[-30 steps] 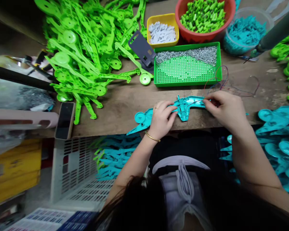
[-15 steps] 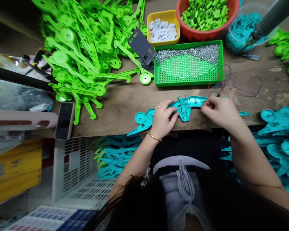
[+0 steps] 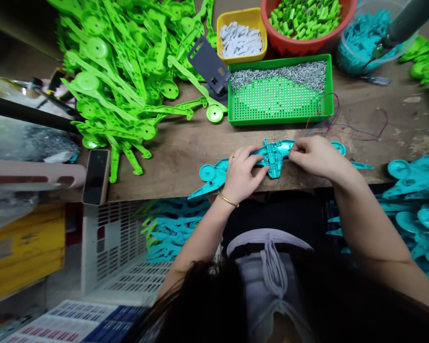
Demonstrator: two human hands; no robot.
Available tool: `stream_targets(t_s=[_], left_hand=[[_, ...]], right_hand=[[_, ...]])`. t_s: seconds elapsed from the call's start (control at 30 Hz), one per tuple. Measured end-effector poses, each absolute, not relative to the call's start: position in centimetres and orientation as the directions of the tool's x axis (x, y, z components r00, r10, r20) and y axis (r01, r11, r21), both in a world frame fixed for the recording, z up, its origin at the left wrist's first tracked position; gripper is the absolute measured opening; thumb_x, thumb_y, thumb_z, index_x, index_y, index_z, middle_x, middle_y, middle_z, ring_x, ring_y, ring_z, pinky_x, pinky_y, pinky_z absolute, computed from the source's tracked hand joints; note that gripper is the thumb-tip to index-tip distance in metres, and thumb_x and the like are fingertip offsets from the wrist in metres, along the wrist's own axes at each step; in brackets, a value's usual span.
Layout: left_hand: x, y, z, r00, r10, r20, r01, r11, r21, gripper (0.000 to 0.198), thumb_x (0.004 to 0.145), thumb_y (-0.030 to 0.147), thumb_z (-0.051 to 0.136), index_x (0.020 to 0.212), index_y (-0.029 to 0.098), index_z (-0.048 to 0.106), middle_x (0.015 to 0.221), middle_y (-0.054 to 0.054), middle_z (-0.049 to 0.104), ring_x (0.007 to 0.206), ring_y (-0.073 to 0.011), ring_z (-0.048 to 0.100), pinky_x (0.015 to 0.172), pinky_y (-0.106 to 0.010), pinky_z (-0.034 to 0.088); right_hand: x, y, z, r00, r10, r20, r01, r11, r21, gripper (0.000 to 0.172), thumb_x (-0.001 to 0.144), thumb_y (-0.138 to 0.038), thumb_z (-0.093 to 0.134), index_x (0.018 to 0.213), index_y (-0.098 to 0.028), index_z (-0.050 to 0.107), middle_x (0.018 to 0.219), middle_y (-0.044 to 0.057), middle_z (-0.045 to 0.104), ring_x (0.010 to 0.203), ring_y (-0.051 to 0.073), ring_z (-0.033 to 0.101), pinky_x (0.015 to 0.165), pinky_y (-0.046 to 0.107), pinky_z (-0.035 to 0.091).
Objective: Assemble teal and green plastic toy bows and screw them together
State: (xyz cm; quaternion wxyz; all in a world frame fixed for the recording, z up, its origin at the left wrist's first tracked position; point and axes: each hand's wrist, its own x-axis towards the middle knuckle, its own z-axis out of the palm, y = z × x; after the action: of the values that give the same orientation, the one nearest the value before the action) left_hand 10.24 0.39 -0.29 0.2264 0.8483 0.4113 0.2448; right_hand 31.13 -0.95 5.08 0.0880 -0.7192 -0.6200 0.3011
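A long teal plastic part (image 3: 275, 155) lies along the near edge of the wooden bench (image 3: 186, 152). My left hand (image 3: 241, 172) presses on its middle, with fingers curled over the plastic. My right hand (image 3: 312, 155) is closed in a pinch on the part just right of its ribbed centre. Thin red and blue wires (image 3: 329, 119) loop on the bench behind my right hand and run toward it. Whether my fingertips pinch a wire end is hidden.
A green tray (image 3: 329, 85) of small metal screws sits behind the part. A yellow tub (image 3: 219, 40), a red bowl (image 3: 271, 33) and a clear tub (image 3: 343, 57) stand further back. Green parts (image 3: 121, 71) pile at left, teal parts (image 3: 414, 190) at right. A phone (image 3: 96, 176) lies at the bench edge.
My right hand has slid left along the teal part, toward its ribbed centre. My left hand stays pressed on the part.
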Motion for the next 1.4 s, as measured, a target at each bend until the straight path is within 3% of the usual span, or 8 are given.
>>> stream_targets(t_s=[0.17, 0.43, 0.7, 0.8, 0.97, 1.07, 1.27, 1.4], left_hand=[[11.4, 0.4, 0.4, 0.501, 0.852, 0.152, 0.678, -0.495, 0.544, 0.014, 0.085, 0.029, 0.064, 0.093, 0.019, 0.066, 0.114, -0.010, 0.061, 0.108, -0.0280, 0.055, 0.094, -0.045, 0.043], [13.4, 0.6, 1.2, 0.454, 0.890, 0.045, 0.793, -0.426, 0.436, 0.006, 0.075, 0.016, 0.065, 0.079, 0.018, 0.061, 0.109, -0.012, 0.059, 0.105, -0.0341, 0.051, 0.085, -0.050, 0.045], [13.0, 1.3, 1.1, 0.468, 0.882, 0.058, 0.722, -0.419, 0.550, 0.011, 0.076, 0.011, 0.059, 0.073, 0.020, 0.052, 0.103, -0.011, 0.060, 0.103, -0.0285, 0.053, 0.090, -0.045, 0.045], [11.1, 1.7, 1.6, 0.456, 0.880, 0.130, 0.658, -0.432, 0.617, 0.013, 0.076, 0.012, 0.058, 0.074, 0.021, 0.049, 0.102, -0.008, 0.060, 0.101, -0.0246, 0.055, 0.092, -0.041, 0.044], [7.1, 2.0, 1.3, 0.363, 0.915, 0.175, 0.743, -0.398, 0.538, 0.014, 0.075, 0.013, 0.058, 0.073, 0.022, 0.048, 0.097, -0.006, 0.062, 0.099, -0.0258, 0.056, 0.094, -0.047, 0.039], [5.9, 2.0, 0.4, 0.365, 0.918, 0.154, 0.689, -0.378, 0.619, 0.012, 0.076, 0.013, 0.055, 0.073, 0.022, 0.047, 0.087, -0.004, 0.060, 0.090, -0.0219, 0.058, 0.085, -0.040, 0.045], [5.4, 2.4, -0.1, 0.274, 0.936, 0.220, 0.576, -0.343, 0.742, 0.010, 0.078, 0.014, 0.053, 0.073, 0.022, 0.049, 0.083, -0.002, 0.060, 0.084, -0.0169, 0.059, 0.079, -0.032, 0.048], [5.1, 2.6, -0.2, 0.184, 0.959, 0.214, 0.539, -0.281, 0.794, 0.007, 0.079, 0.017, 0.052, 0.074, 0.022, 0.049, 0.083, -0.001, 0.061, 0.083, -0.0156, 0.059, 0.079, -0.030, 0.049]], right_hand=[[31.5, -0.7, 5.4, -0.009, 0.941, -0.339, 0.770, -0.210, -0.602, 0.014, 0.074, -0.025, 0.050, 0.064, -0.018, 0.055, 0.059, -0.001, 0.054, 0.054, 0.011, 0.043, 0.055, 0.026, 0.030], [31.5, -0.7, 4.9, 0.007, 0.953, -0.304, 0.814, -0.182, -0.552, 0.012, 0.073, -0.024, 0.050, 0.064, -0.018, 0.055, 0.059, 0.000, 0.054, 0.055, 0.012, 0.043, 0.057, 0.027, 0.028], [31.7, -0.7, 4.7, 0.001, 0.949, -0.315, 0.847, -0.169, -0.505, 0.012, 0.076, -0.025, 0.053, 0.069, -0.018, 0.061, 0.059, 0.000, 0.059, 0.053, 0.012, 0.047, 0.055, 0.026, 0.030], [31.7, -1.2, 4.3, -0.032, 0.970, -0.241, 0.841, -0.104, -0.531, 0.016, 0.078, -0.029, 0.059, 0.088, -0.019, 0.068, 0.068, 0.001, 0.065, 0.060, 0.014, 0.055, 0.058, 0.026, 0.034], [30.9, -1.9, 4.0, -0.244, 0.953, -0.179, 0.768, 0.078, -0.635, 0.022, 0.088, -0.033, 0.055, 0.101, -0.022, 0.070, 0.100, 0.004, 0.073, 0.091, 0.019, 0.066, 0.079, 0.029, 0.044], [30.2, -2.2, 3.9, -0.308, 0.932, -0.190, 0.818, 0.158, -0.552, 0.028, 0.091, -0.034, 0.052, 0.111, -0.023, 0.068, 0.112, 0.006, 0.070, 0.101, 0.022, 0.064, 0.084, 0.032, 0.044], [28.4, -2.0, 4.3, -0.239, 0.957, -0.164, 0.910, 0.162, -0.381, 0.030, 0.095, -0.034, 0.044, 0.105, -0.022, 0.069, 0.102, 0.007, 0.068, 0.091, 0.021, 0.063, 0.069, 0.029, 0.040], [27.5, -1.8, 5.0, -0.254, 0.934, -0.251, 0.953, 0.198, -0.230, 0.035, 0.097, -0.036, 0.038, 0.108, -0.022, 0.068, 0.106, 0.007, 0.067, 0.079, 0.020, 0.062, 0.057, 0.030, 0.029]])
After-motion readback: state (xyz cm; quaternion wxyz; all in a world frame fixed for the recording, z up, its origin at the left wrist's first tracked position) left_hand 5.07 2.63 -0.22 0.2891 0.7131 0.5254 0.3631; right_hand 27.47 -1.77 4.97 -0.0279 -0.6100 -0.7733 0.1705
